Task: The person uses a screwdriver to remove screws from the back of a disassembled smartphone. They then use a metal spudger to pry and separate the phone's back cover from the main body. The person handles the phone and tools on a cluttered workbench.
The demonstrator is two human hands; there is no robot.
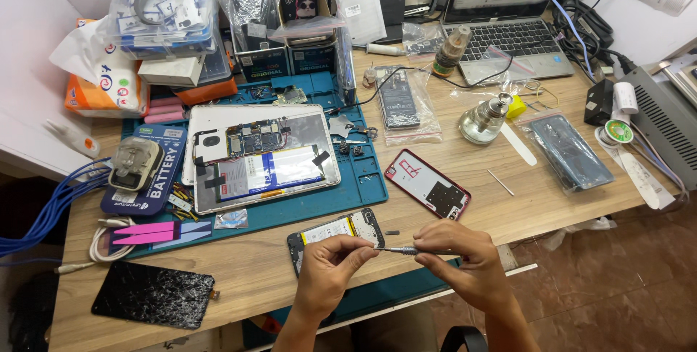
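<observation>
The right hand (465, 254) pinches the handle of a slim silver metal screwdriver (408, 250), its long axis running left to right. The left hand (330, 257) closes thumb and forefinger on its tip, so both hands grip the tool. Just beyond the left hand, touching its fingers, lies an opened black phone with a yellow-taped battery (335, 232), angled up to the right; the left hand is nearer it. Farther right rests a red-rimmed phone back cover (427, 183). Far left, a teal repair mat (367, 185) carries an open silver tablet (261, 156). A clear plastic box (161, 10) at far left holds small packets.
</observation>
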